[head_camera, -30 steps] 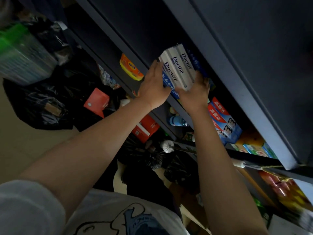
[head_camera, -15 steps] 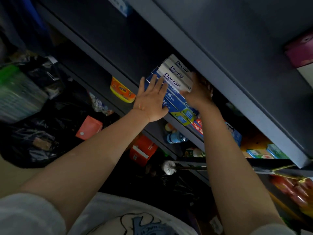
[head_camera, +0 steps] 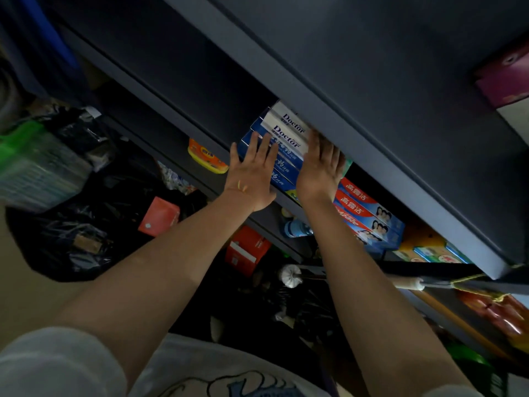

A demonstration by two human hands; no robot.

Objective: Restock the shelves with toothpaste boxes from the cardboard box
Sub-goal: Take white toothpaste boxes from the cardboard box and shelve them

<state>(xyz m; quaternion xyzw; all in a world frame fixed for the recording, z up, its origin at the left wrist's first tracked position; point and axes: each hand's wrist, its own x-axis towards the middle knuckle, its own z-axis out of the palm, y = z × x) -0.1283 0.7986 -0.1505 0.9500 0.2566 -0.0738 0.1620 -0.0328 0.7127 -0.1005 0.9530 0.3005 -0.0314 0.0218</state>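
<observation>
As white Doctor toothpaste boxes (head_camera: 289,130) sit atop blue boxes (head_camera: 282,170) on the shelf (head_camera: 386,156), the left hand (head_camera: 252,179) presses flat-fingered; the right hand (head_camera: 320,170) likewise, fingers straight.

The shelf (head_camera: 183,130) is open and dark left of the blue boxes (head_camera: 282,167). The 2 white Doctor boxes (head_camera: 289,130) nearly reach the board above (head_camera: 357,116). Red boxes (head_camera: 363,213) fill the right side.

My hands meet glossy printed card: white Doctor toothpaste boxes (head_camera: 289,130) on blue toothpaste boxes (head_camera: 282,170), under a matt dark shelf edge (head_camera: 372,144). Crinkled shiny black plastic bags (head_camera: 80,230) lie below; my sleeve (head_camera: 48,365) is soft cloth.
</observation>
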